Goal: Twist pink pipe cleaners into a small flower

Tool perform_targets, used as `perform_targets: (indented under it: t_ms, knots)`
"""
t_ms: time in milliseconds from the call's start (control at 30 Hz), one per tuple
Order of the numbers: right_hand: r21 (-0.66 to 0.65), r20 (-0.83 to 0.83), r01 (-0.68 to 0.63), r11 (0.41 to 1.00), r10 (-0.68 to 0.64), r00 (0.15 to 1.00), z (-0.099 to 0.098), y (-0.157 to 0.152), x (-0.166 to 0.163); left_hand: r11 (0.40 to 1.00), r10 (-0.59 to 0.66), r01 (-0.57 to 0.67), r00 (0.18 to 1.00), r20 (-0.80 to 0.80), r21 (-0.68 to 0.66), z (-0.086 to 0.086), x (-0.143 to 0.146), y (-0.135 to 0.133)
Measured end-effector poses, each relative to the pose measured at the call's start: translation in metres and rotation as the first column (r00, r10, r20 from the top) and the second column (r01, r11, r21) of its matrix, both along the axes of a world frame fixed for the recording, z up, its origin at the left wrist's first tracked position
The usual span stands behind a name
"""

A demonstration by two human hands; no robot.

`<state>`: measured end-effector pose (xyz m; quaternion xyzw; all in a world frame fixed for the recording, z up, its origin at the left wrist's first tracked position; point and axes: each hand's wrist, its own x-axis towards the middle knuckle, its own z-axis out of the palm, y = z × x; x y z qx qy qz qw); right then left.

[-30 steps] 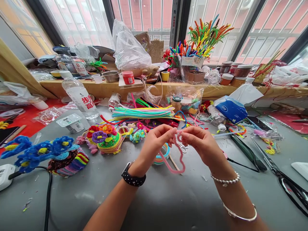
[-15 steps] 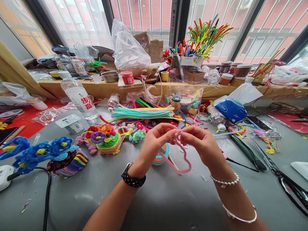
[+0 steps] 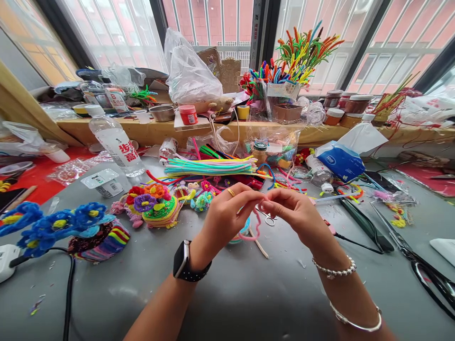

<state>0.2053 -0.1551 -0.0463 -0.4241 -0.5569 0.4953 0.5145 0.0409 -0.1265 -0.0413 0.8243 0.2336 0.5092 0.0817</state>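
My left hand (image 3: pixel 227 215) and my right hand (image 3: pixel 296 215) meet fingertip to fingertip above the grey table (image 3: pixel 227 293), both pinching a bent pink pipe cleaner (image 3: pixel 253 233). Most of its loop hangs behind my left hand, so only a short curve shows below my fingers. My left wrist wears a black watch and one finger a gold ring; my right wrist carries two bracelets. Just beyond my hands lie small scissors (image 3: pixel 268 218), a thin wooden stick (image 3: pixel 259 244) and a roll of coloured tape partly hidden by my left hand.
A bundle of pastel pipe cleaners (image 3: pixel 211 166) lies behind my hands. Finished chenille flowers (image 3: pixel 152 202) and blue flowers (image 3: pixel 53 226) sit to the left, with a water bottle (image 3: pixel 115 139). Black scissors (image 3: pixel 432 277) and a tissue pack (image 3: pixel 339 161) are at the right. The cluttered windowsill holds jars and pipe-cleaner bunches.
My left hand has rolled so its back faces me, and the pink loop that hung open below my fingers has swung up and behind it.
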Motion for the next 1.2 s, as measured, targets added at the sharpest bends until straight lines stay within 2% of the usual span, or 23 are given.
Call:
perform_targets:
  t_ms: [100, 233, 400, 533, 767, 833, 933, 1033, 1100, 1200]
  knots:
    - [0.020, 0.013, 0.032, 0.999, -0.032, 0.999, -0.001, -0.001, -0.002, 0.999, 0.052, -0.051, 0.997, 0.054, -0.018, 0.000, 0.004, -0.003]
    - [0.029, 0.025, 0.077, 0.997, -0.078, 0.997, 0.001, -0.002, -0.003, 0.994, 0.069, -0.070, 0.998, -0.006, -0.081, -0.002, 0.004, -0.003]
    - [0.048, 0.038, 0.103, 0.994, -0.105, 0.994, 0.001, -0.002, -0.003, 0.999, 0.047, -0.048, 0.997, -0.057, -0.003, -0.002, 0.001, -0.001]
    - [0.069, 0.031, 0.124, 0.990, -0.127, 0.991, -0.001, -0.003, -0.004, 0.995, 0.083, -0.078, 0.994, -0.075, 0.068, -0.003, 0.000, 0.000]
    - [0.067, 0.005, 0.141, 0.988, -0.142, 0.990, -0.004, -0.003, -0.009, 0.990, 0.119, -0.111, 0.988, -0.094, 0.090, -0.004, 0.000, 0.000]
    - [0.058, -0.011, 0.151, 0.987, -0.150, 0.989, -0.004, -0.003, -0.009, 0.994, 0.102, -0.100, 0.992, -0.073, 0.032, -0.003, 0.000, -0.001]
    - [0.022, -0.030, 0.156, 0.987, -0.156, 0.987, -0.004, -0.002, -0.008, 0.991, 0.011, -0.017, 0.999, -0.044, -0.132, 0.000, 0.001, -0.002]
    - [-0.021, -0.062, 0.129, 0.991, -0.130, 0.990, -0.004, -0.001, -0.005, 0.947, -0.084, 0.077, 0.996, -0.009, -0.311, 0.003, 0.002, -0.003]
    - [-0.049, -0.103, 0.078, 0.996, -0.082, 0.991, -0.005, 0.001, -0.003, 0.877, -0.098, 0.122, 0.992, 0.074, -0.465, 0.005, 0.003, -0.003]
    - [-0.105, -0.198, -0.020, 0.994, -0.002, 0.980, -0.005, 0.003, -0.001, 0.706, -0.093, 0.243, 0.963, 0.253, -0.665, 0.006, 0.004, -0.004]
